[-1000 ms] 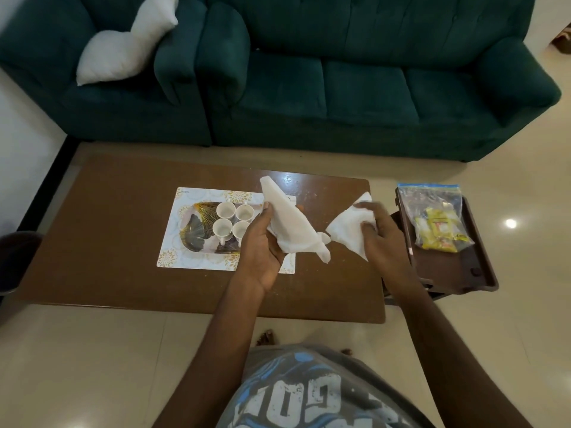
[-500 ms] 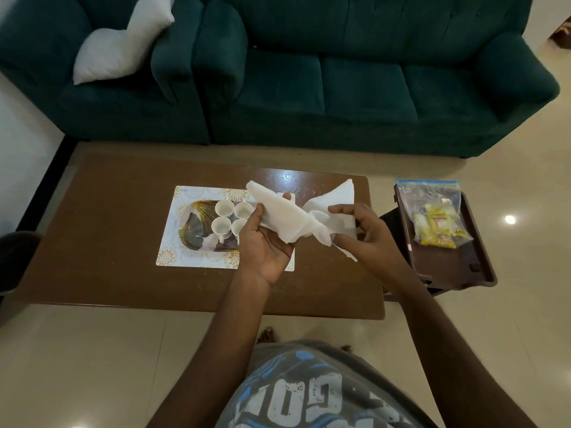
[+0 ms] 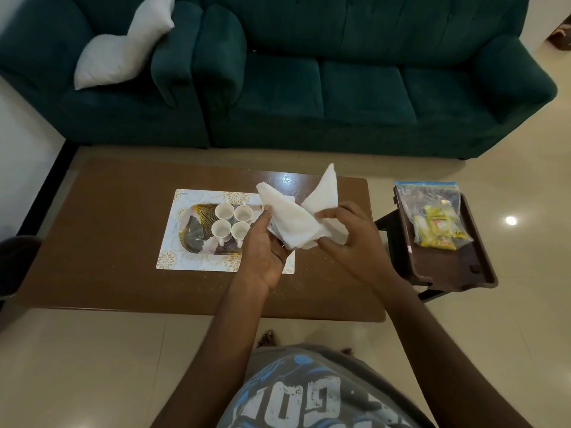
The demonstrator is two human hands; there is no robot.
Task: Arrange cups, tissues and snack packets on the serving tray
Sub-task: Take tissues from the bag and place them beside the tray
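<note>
Several small white cups (image 3: 231, 222) stand close together on a patterned serving tray (image 3: 193, 234), which lies on a white placemat (image 3: 173, 257) on the brown table. Just right of the tray, above the table, both hands hold white tissues (image 3: 293, 217). My left hand (image 3: 267, 248) grips them from below and the left. My right hand (image 3: 349, 239) pinches them from the right, with one corner pointing upward. A clear zip bag of yellow snack packets (image 3: 434, 219) lies on a dark brown stool tray to the right.
The brown coffee table (image 3: 102, 242) spans the middle. A dark brown plastic stool (image 3: 445, 267) stands at its right end. A dark green sofa (image 3: 340, 88) with a white cushion (image 3: 123, 47) runs behind. Pale floor tiles surround everything.
My right hand has come left with its tissue and joined it to the one in my left hand. One tissue corner now points up.
</note>
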